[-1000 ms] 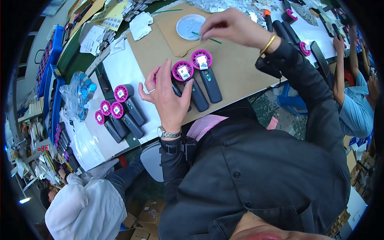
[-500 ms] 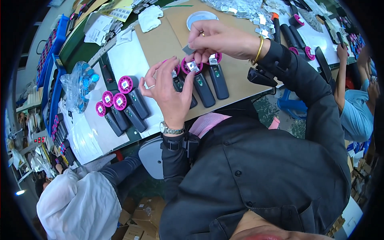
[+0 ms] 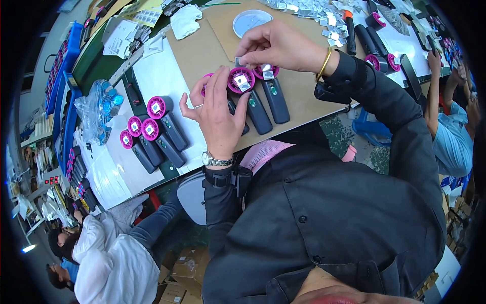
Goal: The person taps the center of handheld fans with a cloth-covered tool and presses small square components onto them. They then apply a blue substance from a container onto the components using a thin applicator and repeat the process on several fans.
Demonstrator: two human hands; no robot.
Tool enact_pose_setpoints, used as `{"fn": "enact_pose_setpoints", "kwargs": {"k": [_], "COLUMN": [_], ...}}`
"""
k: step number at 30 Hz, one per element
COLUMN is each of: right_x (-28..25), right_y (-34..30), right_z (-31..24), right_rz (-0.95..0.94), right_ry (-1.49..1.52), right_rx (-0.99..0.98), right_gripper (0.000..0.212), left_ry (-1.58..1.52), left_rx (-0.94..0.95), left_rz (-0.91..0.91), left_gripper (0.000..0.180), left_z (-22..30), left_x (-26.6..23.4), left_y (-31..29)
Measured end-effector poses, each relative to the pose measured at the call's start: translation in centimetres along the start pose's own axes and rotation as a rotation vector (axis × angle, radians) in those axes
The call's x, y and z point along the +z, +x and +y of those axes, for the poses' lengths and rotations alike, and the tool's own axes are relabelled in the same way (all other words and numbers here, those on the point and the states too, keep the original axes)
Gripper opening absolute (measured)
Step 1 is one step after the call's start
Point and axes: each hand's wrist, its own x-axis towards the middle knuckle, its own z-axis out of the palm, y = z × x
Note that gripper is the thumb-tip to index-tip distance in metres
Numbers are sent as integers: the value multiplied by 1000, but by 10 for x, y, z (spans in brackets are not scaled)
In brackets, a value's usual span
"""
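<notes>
Three dark handheld devices with pink, spoked round heads lie side by side on brown cardboard before me. A shiny white square piece sits on the head of the middle device (image 3: 258, 114) and of the right device (image 3: 276, 101). My left hand (image 3: 218, 119) curves around the middle head, thumb by its lower edge and fingers along its left side. It partly covers the left device (image 3: 206, 86). Just above the middle head, my right hand (image 3: 281, 50) pinches a small grey square piece (image 3: 238, 62) between thumb and fingers.
More pink-headed devices (image 3: 174, 131) lie to the left, near a bag of blue-capped items (image 3: 98, 109). Behind are a round white lid (image 3: 252, 23), a white cloth (image 3: 186, 22), silvery squares (image 3: 331, 30) and an orange-ended tool (image 3: 349, 33). Co-workers sit on both sides.
My right fingers have drawn away from the middle head, still pinching the grey square. My left thumb has slid off the white piece toward the head's edge. The co-worker at lower left has shifted.
</notes>
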Motion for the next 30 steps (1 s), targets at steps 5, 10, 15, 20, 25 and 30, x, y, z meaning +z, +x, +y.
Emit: {"fn": "enact_pose_setpoints", "kwargs": {"k": [5,10,15,20,25,30], "right_x": [10,15,11,14,16,21], "right_y": [12,19,24,28,33,32], "right_z": [3,0,7,7,3,-3], "right_rz": [-40,-116,-140,-206,-263,-226], "right_ry": [-340,-428,-469,-468,-483,-659], "right_rx": [-59,8,-18,-6,28,72], "right_gripper": [16,14,12,12,10,11], "left_ry": [-7,-23,-33,-29,-26,-61], "left_rx": [4,-20,-26,-38,-47,-41], "left_rz": [-26,-47,-49,-56,-60,-51], "left_gripper": [79,82,86,90,90,87], "left_z": [-3,-2,-4,-5,-6,-5], "left_x": [2,2,3,5,6,9], "left_y": [3,4,4,3,3,3]}}
